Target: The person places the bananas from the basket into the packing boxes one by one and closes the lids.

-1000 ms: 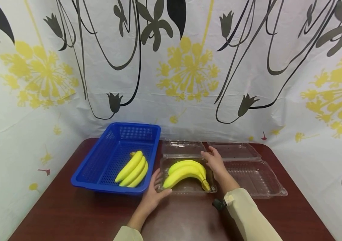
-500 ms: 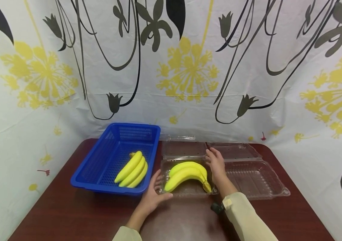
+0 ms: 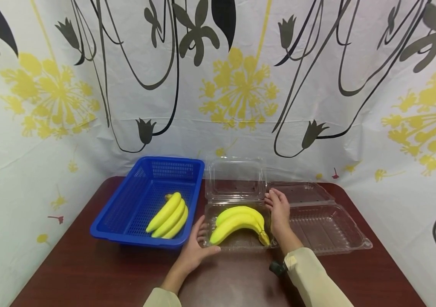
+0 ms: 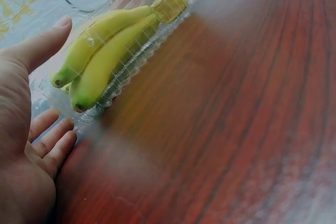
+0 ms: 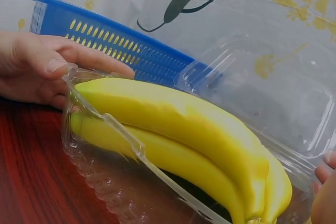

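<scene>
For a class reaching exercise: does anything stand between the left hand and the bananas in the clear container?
Yes, the container's side wall stands between the left hand and the bananas. From above, nothing visible blocks them; the lid is open.

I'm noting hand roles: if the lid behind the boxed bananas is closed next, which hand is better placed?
Probably the right hand: its fingertips are by the lower right corner of the lid. The left hand is at the front left corner of the container, farther from that lid.

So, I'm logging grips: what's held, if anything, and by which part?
Cannot tell: the left hand touches the clear container at its left end; the right hand is beside its raised lid.
</scene>
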`<state>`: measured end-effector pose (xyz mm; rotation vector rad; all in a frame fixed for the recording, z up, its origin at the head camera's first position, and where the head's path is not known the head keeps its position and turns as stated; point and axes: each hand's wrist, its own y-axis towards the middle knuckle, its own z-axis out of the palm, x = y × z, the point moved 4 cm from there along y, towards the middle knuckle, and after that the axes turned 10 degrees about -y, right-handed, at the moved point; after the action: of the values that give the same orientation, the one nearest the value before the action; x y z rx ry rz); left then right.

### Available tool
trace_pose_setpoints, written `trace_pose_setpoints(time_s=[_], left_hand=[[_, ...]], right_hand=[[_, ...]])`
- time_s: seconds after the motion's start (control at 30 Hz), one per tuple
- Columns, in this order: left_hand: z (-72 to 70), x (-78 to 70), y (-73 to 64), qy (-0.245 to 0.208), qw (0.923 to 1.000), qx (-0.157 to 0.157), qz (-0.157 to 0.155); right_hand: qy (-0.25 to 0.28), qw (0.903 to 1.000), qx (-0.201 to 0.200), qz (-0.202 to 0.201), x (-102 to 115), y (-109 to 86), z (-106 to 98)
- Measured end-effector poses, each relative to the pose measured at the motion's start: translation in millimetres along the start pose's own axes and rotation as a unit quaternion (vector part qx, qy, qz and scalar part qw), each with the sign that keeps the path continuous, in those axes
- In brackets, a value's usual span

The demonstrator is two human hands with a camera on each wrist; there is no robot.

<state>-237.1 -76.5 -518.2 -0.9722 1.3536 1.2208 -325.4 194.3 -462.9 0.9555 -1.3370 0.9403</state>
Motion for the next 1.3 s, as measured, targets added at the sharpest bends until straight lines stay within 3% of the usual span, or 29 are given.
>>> trace_pose_setpoints(time_s=[0.37,0.6,0.93,1.17,1.3], left_hand=[[0.6,-1.3,0.0,-0.004,1.0000,-0.002,0.004],[0.7,-2.1,-0.6,-0.008,1.0000,0.004,0.003],[-1.0,-0.5,0.1,-0.002,0.9997,-0.001,0.024],[-1.2,-0.3,0.1,-0.011,0.9995,0.012,0.027],[0.0,-1.4,-0.4,-0.027,0.9988,0.023,0.033]], right_hand=[[0.029,0.9978,-0.040,-0.044,2,-4.2,-6],[0.061,0.9945,-0.069,-0.050,2,-2.2,-11],[0.168,0.9855,0.013,-0.023,3,-10.4,-19],[0.153,0.9843,0.086,-0.019,-2,-22.9,-30],[0.096,0.9890,0.112,-0.018,0,-32.4,-32]])
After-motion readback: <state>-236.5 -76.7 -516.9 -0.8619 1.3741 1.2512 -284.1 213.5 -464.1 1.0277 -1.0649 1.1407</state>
